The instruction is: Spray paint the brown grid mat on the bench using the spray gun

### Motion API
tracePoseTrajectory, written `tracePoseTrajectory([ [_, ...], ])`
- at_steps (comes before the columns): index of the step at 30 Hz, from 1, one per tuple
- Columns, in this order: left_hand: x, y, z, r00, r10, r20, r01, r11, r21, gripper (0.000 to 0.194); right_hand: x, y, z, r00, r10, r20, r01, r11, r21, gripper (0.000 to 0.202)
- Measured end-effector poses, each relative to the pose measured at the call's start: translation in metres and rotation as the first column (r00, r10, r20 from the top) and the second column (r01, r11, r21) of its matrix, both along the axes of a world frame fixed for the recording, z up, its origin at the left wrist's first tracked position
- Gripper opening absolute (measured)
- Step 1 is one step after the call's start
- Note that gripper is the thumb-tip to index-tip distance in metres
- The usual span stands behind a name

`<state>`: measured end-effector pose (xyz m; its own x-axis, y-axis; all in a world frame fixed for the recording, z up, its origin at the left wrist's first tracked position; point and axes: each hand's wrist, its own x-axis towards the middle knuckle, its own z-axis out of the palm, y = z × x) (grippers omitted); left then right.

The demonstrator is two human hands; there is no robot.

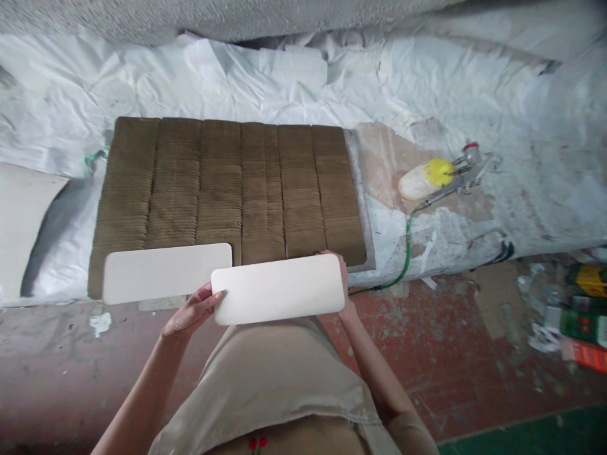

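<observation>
A white rounded board (279, 289) is held level in front of my body. My left hand (196, 308) pinches its left end, thumb on top. At the right end, my right hand (342, 278) is mostly hidden behind the board, its fingers curled around the edge. A second white board (161, 273) lies at the front left, over the near edge of brown ribbed pieces (218, 183) set side by side in columns. My left fingertips are near its right end; whether they touch it I cannot tell.
White sheeting (284, 82) covers the work surface. A spray gun (458, 177) with a yellow-and-white cup lies at the right, its green hose (408, 253) running over the front edge. A pale curved sheet (23, 221) is at the far left; coloured packages (583, 322) lie at the lower right.
</observation>
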<state>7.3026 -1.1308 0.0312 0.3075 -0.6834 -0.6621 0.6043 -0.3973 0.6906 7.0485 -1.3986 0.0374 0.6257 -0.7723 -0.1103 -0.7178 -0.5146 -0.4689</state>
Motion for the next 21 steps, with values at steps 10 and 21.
tracePoseTrajectory([
  [10,-0.026,-0.072,0.002,0.988,-0.092,0.12,0.1,0.993,-0.069,0.047,-0.061,-0.028,0.003,0.675,-0.651,0.347,0.318,0.681,0.66,0.049],
  [21,-0.056,-0.136,-0.005,0.533,-0.42,0.735,0.135,0.899,0.416,0.036,-0.087,-0.071,-0.021,0.74,-0.586,0.33,0.522,0.81,0.267,0.046],
])
